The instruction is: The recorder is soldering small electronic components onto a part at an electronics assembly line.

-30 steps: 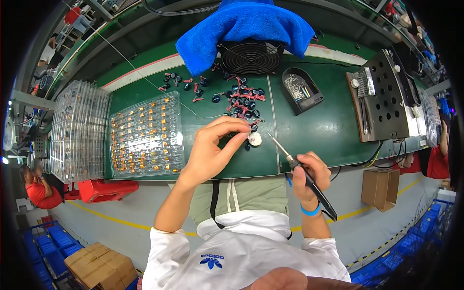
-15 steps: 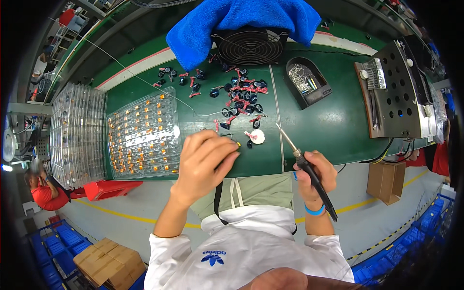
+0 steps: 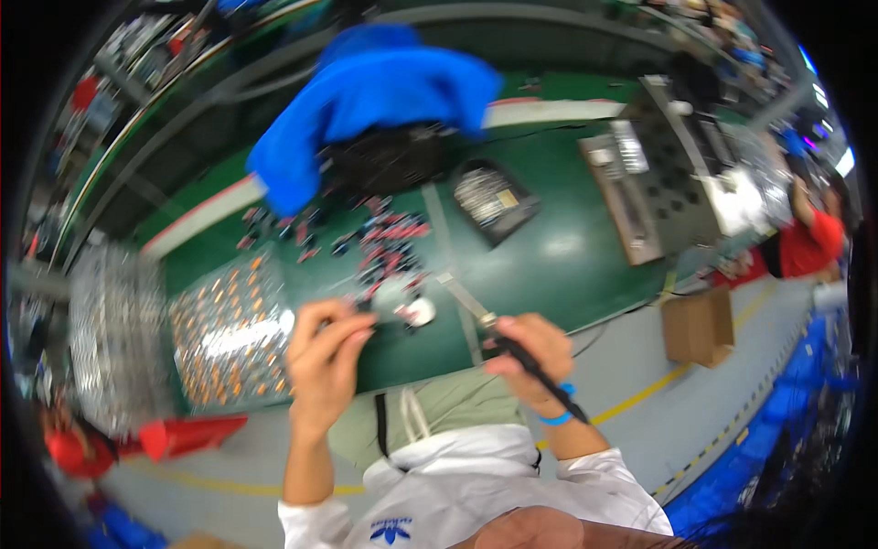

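Note:
My right hand (image 3: 538, 359) is wrapped round the black handle of a soldering iron (image 3: 518, 350), its metal tip pointing forward and left over the green bench. The fingers of my left hand (image 3: 322, 371) are pinched together above the bench's near edge; what they hold is too small and smeared to name. Between the two hands lies a white round pad (image 3: 421, 312) with a small dark part with red wires beside it. Beyond my left hand spreads a pile of small black round parts with red wires (image 3: 389, 245). Motion blurs the whole picture.
A clear tray of orange parts (image 3: 229, 329) and stacked clear trays (image 3: 114, 329) stand left. Behind the pile sits a black fan (image 3: 389, 160) under a blue towel (image 3: 393, 82). Rightward are a dark bin (image 3: 514, 220) and a perforated metal box (image 3: 672, 215). A co-worker in red (image 3: 817, 233) is far right.
The whole view has swung and tilted, so the bench and its things sit further left in the picture. Both hands keep their grips, and the iron remains in my right hand.

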Demonstrator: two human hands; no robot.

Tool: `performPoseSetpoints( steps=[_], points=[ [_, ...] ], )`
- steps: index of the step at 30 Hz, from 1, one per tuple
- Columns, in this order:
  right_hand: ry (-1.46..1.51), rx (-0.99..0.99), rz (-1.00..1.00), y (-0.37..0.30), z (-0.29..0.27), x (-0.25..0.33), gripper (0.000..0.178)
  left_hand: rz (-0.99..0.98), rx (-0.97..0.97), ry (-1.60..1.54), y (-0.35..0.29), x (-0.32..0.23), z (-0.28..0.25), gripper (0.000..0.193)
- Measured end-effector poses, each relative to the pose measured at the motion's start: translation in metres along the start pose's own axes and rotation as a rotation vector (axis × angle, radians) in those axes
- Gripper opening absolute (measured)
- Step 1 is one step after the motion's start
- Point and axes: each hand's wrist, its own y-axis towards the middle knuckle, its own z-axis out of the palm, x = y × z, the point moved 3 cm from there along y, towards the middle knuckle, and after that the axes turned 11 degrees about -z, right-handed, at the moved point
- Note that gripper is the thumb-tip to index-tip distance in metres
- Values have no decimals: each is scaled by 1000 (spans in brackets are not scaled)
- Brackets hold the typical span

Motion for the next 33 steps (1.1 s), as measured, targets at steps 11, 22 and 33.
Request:
performPoseSetpoints(
  steps=[11, 22, 33],
  points=[
    [118, -51, 34, 6, -6, -1, 52, -114, 91, -463, 31, 0, 16, 13],
    [132, -21, 114, -3, -2, -3, 55, -301, 196, -693, 39, 13, 24, 17],
    [111, 44, -19, 3, 0, 0, 39, -262, 229, -545, 32, 8, 34, 15]
  ],
)
